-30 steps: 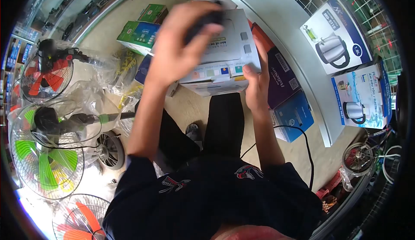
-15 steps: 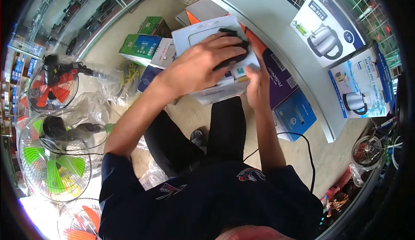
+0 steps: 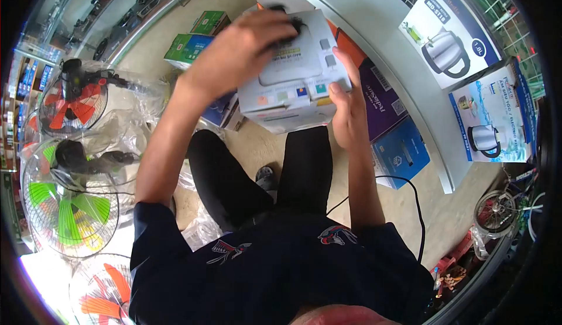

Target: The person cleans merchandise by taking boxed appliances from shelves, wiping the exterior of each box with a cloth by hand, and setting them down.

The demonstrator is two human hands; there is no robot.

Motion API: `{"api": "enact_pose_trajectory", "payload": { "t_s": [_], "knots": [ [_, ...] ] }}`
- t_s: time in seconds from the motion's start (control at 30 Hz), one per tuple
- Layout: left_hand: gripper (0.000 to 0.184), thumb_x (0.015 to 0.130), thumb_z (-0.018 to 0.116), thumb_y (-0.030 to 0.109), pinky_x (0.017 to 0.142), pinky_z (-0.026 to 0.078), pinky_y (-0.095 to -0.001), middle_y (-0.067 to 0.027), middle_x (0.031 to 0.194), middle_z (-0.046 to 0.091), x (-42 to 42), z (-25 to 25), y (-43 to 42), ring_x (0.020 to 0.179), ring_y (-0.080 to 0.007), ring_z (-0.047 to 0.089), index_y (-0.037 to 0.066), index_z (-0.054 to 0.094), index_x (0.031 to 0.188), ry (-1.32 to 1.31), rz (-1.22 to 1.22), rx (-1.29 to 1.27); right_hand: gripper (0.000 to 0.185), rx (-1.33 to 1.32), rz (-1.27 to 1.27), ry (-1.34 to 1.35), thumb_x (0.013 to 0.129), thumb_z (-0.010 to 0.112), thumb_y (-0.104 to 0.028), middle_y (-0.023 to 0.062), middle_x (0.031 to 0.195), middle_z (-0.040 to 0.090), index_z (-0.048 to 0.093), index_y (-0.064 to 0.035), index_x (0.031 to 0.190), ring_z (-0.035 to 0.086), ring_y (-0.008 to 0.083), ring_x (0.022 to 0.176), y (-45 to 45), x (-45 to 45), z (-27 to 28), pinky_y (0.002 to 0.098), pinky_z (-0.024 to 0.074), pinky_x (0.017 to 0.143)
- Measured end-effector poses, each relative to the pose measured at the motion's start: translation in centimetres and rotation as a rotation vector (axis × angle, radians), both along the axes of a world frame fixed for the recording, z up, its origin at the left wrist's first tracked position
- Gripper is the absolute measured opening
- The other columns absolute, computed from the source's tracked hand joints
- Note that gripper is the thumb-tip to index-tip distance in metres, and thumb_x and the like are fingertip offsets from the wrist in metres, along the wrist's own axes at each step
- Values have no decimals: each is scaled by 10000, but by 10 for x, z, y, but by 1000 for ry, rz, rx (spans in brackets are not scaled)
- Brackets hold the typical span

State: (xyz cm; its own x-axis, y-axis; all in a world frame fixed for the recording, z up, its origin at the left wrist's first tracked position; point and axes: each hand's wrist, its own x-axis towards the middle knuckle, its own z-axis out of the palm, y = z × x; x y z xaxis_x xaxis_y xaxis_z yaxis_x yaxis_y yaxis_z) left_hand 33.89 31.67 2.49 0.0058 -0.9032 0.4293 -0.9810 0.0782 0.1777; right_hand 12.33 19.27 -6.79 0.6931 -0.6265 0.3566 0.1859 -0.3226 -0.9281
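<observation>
A white and grey cardboard box [image 3: 293, 79] with small coloured squares along its lower edge is held up over my knees. My right hand [image 3: 346, 105] grips its right side, thumb on the near corner and a finger along the upper face. My left hand [image 3: 240, 44] is over the box's upper left part, blurred by motion, fingers curled round a black bunched cloth [image 3: 290, 25]. The cloth lies against the box top; its far side is partly hidden by the fingers.
Fans in plastic, a red one [image 3: 73, 105] and a green one [image 3: 70, 211], stand at left. Electric kettle boxes [image 3: 449, 35] rest on the grey counter [image 3: 380, 26]. A purple box [image 3: 383, 100] and a blue box [image 3: 403, 154] stand below it; green boxes [image 3: 186, 50] lie beyond my left arm.
My left hand has swept with the black cloth up and left across the box, uncovering its printed face. The box has turned slightly; my right hand still holds its right side.
</observation>
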Motion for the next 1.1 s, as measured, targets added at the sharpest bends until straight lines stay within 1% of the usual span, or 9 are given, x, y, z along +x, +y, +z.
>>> {"api": "enact_pose_trajectory", "payload": {
  "t_s": [0.07,0.17,0.37,0.43,0.6,0.67,0.83,0.93,1.1],
  "knots": [
    [460,848,722,-52,1128,509,-449,-143,1422,638,1,0,5,1336,-358,603,61,709,1294,154,121,35,520,115,40,-11,1069,567,-296,239,1493,567,501,-73,1534,579,341,1361,3,1,1,424,454,1122],
    [498,820,729,-48,1128,512,-464,-139,1436,624,-46,1,30,1346,-360,586,72,706,1303,148,-106,63,484,-175,-49,-17,1091,570,-306,202,1515,565,522,-63,1507,564,376,1384,-12,4,-7,453,466,1122],
    [525,745,709,-76,1080,516,-463,-167,1363,644,-49,-3,69,1244,-401,608,36,694,1258,45,60,24,453,-276,-22,3,1078,604,-277,199,1518,560,543,-81,1482,551,378,1393,-17,6,-5,463,476,1121],
    [410,876,672,-67,1079,512,-428,-185,1284,689,-27,-23,75,1209,-401,647,25,693,1275,197,223,-112,455,-249,-56,40,1067,621,-262,222,1519,548,546,-78,1476,560,375,1378,-17,7,-3,465,475,1119],
    [302,1081,587,114,1112,443,-347,-115,1377,678,-39,-141,56,1288,-210,616,36,659,1364,984,472,-322,405,-204,-69,-48,1063,584,-217,211,1476,575,568,-57,1435,560,343,1361,-34,8,-13,436,429,1140],
    [361,1106,567,169,1154,394,-337,-127,1424,639,-72,-206,16,1337,-208,565,20,608,1431,1149,566,-726,409,-249,-96,-55,1071,536,-255,197,1469,577,578,-44,1418,548,338,1370,-44,12,-19,419,395,1160],
    [397,1110,564,191,1164,393,-336,-140,1431,634,-92,-297,8,1344,-211,561,6,580,1461,1402,634,-717,505,-208,-113,-95,998,409,-267,183,1418,587,596,19,1370,533,315,1332,-59,13,-26,396,356,1167],
    [365,1099,587,236,1144,406,-316,-103,1410,640,-79,-285,-2,1306,-192,572,40,650,1401,1662,614,-727,533,-245,-104,-66,986,391,-293,180,1416,588,598,21,1363,529,310,1335,-58,17,-23,397,350,1171],
    [313,1106,531,141,1155,395,-338,-152,1382,640,-64,-140,-19,1332,-244,573,12,672,1353,1063,276,-968,582,7,-95,-160,944,423,-347,140,1474,538,583,-18,1397,499,301,1402,-64,8,-17,469,376,1186]
  ]
}}
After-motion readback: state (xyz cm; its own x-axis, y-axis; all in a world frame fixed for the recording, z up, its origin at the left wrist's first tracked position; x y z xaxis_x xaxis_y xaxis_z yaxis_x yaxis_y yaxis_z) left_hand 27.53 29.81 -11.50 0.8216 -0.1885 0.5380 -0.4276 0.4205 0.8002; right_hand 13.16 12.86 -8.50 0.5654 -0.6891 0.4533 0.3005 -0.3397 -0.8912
